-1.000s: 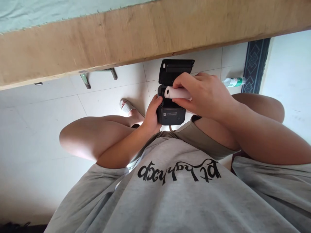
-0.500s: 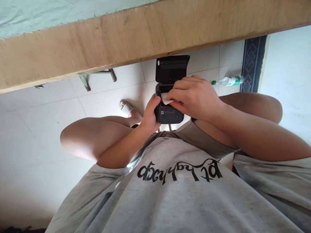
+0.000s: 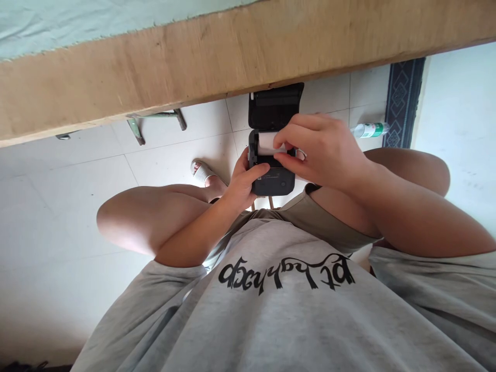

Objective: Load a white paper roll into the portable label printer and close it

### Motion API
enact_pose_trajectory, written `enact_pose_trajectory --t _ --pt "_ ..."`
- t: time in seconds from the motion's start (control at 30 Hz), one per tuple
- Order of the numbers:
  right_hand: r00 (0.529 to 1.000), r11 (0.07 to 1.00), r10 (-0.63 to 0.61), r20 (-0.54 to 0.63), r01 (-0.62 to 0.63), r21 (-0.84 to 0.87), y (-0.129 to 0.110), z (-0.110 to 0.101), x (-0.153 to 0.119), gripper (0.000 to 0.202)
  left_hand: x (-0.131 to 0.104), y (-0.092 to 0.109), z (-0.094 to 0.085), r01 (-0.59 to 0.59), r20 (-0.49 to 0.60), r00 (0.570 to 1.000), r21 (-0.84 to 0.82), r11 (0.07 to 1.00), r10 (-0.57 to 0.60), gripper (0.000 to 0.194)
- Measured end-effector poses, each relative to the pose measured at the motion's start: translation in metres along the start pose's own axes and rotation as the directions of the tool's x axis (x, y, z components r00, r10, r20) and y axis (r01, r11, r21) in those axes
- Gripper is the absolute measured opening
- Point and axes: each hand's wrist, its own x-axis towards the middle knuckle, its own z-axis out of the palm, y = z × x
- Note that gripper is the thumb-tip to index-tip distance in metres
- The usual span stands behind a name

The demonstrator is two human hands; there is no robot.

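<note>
A small black label printer [image 3: 284, 184] is held over my lap, its hinged lid [image 3: 276, 106] swung up away from me. My left hand [image 3: 248, 178] grips the printer's left side, thumb lying across its front top. In the bay lies a white paper roll [image 3: 267, 143]. My right hand [image 3: 315, 147] reaches in from the right, thumb and index finger pinched at the roll's right part. Those fingers cover the right end of the roll.
A wooden bed or table edge [image 3: 232, 46] with pale green cloth [image 3: 96, 20] runs just beyond the printer. On the tiled floor a plastic bottle [image 3: 372, 129] lies at the right, beside a dark patterned strip [image 3: 405, 101]. Green metal legs [image 3: 135, 132] stand left.
The white roll sits farther back in the bay and shows more of its width. My right hand has shifted slightly right, and my left thumb has slid onto the printer's top.
</note>
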Motion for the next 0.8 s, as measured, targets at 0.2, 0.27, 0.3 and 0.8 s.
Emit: enact_pose_trajectory --t 0.2,0.27,0.3,0.8 --pt "0.973 0.969 0.219 0.078 -0.208 -0.134 -0.005 -0.004 0.001 0.033 -0.002 0.0 0.001 0.004 0.01 1.0 0.034 0.999 -0.005 0.045" --pt "0.961 0.959 0.252 0.114 -0.233 -0.159 -0.007 -0.004 0.002 0.035 -0.003 0.0 0.002 0.002 0.013 1.0 0.037 0.999 -0.002 0.046" --pt "0.957 0.957 0.259 0.131 -0.236 -0.169 -0.007 -0.004 0.003 0.036 -0.003 0.0 0.002 0.0 0.015 1.0 0.037 0.999 -0.001 0.046" --pt "0.942 0.942 0.298 0.153 -0.264 -0.208 -0.015 0.001 0.01 0.038 -0.004 -0.003 0.001 0.006 0.016 1.0 0.034 0.999 -0.006 0.045"
